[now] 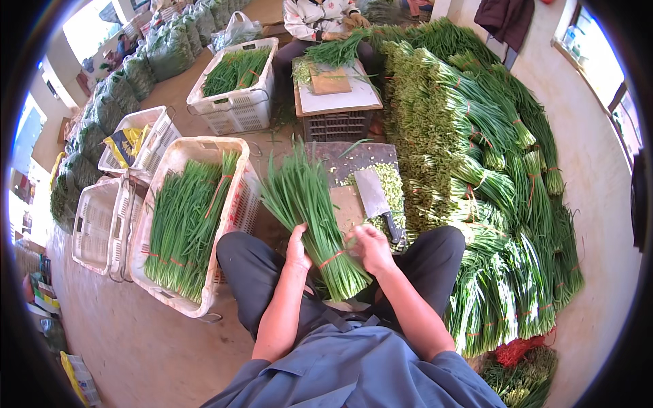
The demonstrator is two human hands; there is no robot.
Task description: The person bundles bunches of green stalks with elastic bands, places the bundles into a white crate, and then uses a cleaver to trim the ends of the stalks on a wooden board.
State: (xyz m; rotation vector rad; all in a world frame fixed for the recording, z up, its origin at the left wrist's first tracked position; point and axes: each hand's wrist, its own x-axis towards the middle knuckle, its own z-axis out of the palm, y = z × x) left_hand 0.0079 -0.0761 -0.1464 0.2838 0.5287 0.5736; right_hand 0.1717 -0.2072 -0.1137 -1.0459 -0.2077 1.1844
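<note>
A bundle of garlic chives [319,209], tied with an orange band, slants across my lap with its cut ends toward me. My left hand [297,248] grips its left side. Close to the bundle's right side is my right hand [372,247], fingers curled and slightly blurred; whether a stray leaf is pinched in them cannot be made out. Just beyond my hands, a cleaver [372,193] with a black handle lies on a low work board [331,153]. Its blade rests partly over a brown cutting block [345,203], beside chopped stem ends [388,184].
A white plastic crate [206,301] of tied chives stands at my left, near emptier crates [94,224]. Stacked chive bundles [490,204] line my right side. Across from me, a co-worker [319,23] handles chives at another board [326,102]. Filled plastic bags [171,51] stand far left.
</note>
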